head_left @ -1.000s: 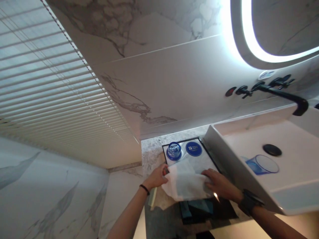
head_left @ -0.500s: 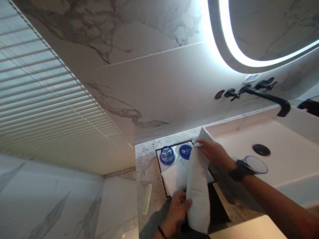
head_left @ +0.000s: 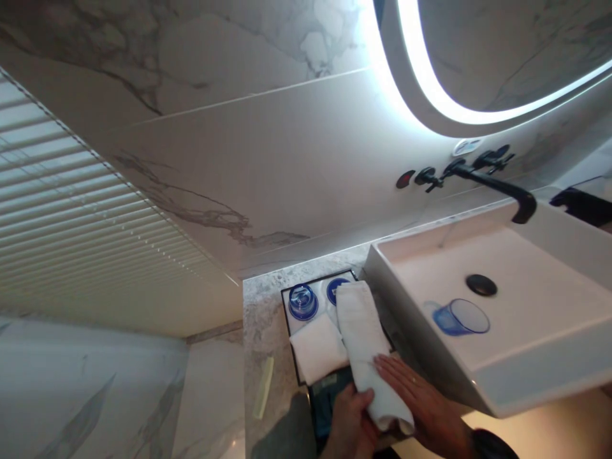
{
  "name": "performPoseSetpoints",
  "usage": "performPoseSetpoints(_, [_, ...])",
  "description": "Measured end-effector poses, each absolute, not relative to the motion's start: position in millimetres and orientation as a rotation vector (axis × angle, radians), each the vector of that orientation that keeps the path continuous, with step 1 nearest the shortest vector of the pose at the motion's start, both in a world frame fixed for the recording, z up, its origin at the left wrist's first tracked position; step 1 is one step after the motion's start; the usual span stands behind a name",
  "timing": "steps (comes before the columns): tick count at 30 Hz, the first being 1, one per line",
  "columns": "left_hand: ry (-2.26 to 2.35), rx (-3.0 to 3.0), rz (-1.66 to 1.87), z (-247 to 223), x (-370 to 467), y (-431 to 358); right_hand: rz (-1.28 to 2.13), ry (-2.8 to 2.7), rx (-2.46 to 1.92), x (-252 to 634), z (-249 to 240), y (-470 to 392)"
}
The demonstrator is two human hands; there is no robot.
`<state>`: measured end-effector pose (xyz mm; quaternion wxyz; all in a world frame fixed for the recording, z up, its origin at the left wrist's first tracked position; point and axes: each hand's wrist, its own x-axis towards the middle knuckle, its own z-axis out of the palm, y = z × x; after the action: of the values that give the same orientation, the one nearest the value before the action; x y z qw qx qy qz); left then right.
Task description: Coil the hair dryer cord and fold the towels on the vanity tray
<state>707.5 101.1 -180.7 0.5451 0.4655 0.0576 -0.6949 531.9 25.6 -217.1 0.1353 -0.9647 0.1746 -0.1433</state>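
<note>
The long folded white towel (head_left: pixel 364 341) lies lengthwise over the black-rimmed tray (head_left: pixel 287 305) in the lower centre of the frame, just left of the white basin (head_left: pixel 502 376). The right hand (head_left: pixel 421 408) rests flat and open-fingered on its near end, while the left hand (head_left: pixel 351 424) pinches that end's left edge. A smaller folded cloth (head_left: pixel 318 347) lies beside it at left, with a blue glass (head_left: pixel 302 301) behind.
</note>
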Motion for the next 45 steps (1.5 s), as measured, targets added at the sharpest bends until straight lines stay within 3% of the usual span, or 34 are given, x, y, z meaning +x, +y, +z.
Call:
performPoseSetpoints(5, [0.051, 1.289, -1.566, -158, 725, 97, -0.437, 0.782, -2.102, 552, -201, 8])
performPoseSetpoints(11, [-1.245, 1.819, -0.899, -143, 752, 83, -0.291, 0.743, -1.656, 578, -162, -38])
performPoseSetpoints(14, [-1.410, 1.901, -0.886, -149, 757, 55, -0.226, 0.701, -1.554, 581, -155, -52])
performPoseSetpoints(18, [-1.331, 2.021, -1.095, -154, 761, 23, -0.233, 0.804, -1.506, 581, -161, -56])
performPoseSetpoints(28, [-1.306, 2.108, -0.908, -170, 754, 33, -0.587, 1.345, -1.556, 602, -185, -32])
performPoseSetpoints(33, [-1.626, 2.294, -0.967, -156, 755, 39, -0.453, 1.302, -1.667, 601, -201, -37])
performPoseSetpoints(36, [-1.828, 2.330, -0.755, -146, 752, 45, -0.379, 1.266, -1.674, 597, -202, -40])
performPoseSetpoints(39, [-2.091, 2.071, -0.612, -151, 747, 54, -0.308, 1.234, -1.665, 596, -199, -44])
performPoseSetpoints(45, [-2.289, 1.768, -0.756, -177, 743, 63, -0.161, 1.170, -1.622, 596, -198, -58])
